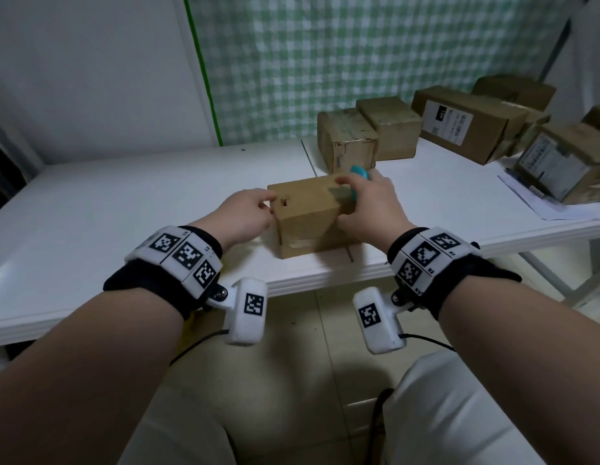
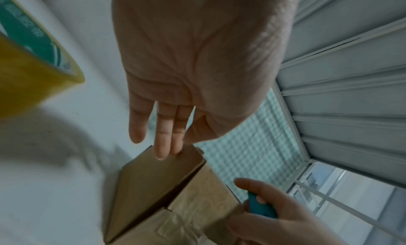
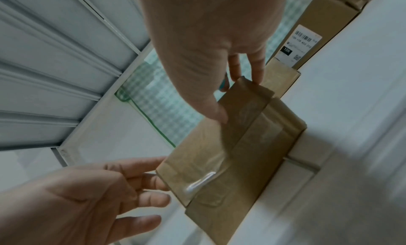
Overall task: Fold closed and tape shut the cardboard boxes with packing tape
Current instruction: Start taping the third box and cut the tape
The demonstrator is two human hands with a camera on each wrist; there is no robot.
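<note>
Fingers: the left hand's [image 1: 248,214] fingers [image 2: 163,135] lie straight and together, tips touching the left top edge of the box [image 1: 308,213]; the right hand [image 1: 369,204] curls round a teal tool [image 1: 360,172], its thumb [image 3: 216,109] and fingertips pressing the box's right end.

Table: a white table [image 1: 124,209] carries everything; a seam runs across it under the box.

Stacked boxes: several closed cardboard boxes [image 1: 369,132] stand along the far edge and toward the far right corner, two of them bearing white printed labels.

Box: a small brown carton sits just inside the near edge, between the two hands, its top flaps down; glossy clear tape [image 3: 248,135] runs over the end facing the right wrist view, with a wrinkled ridge in it.

Tape roll: a yellowish roll [image 2: 33,71] with a green core shows at the left of the left wrist view, blurred; where it sits on the table cannot be told.

Tool: only the teal end shows above the right hand in the head view, near the box's far right corner; its working part is hidden.

Wrists: both wear black bands with white marker blocks and small cameras.
</note>
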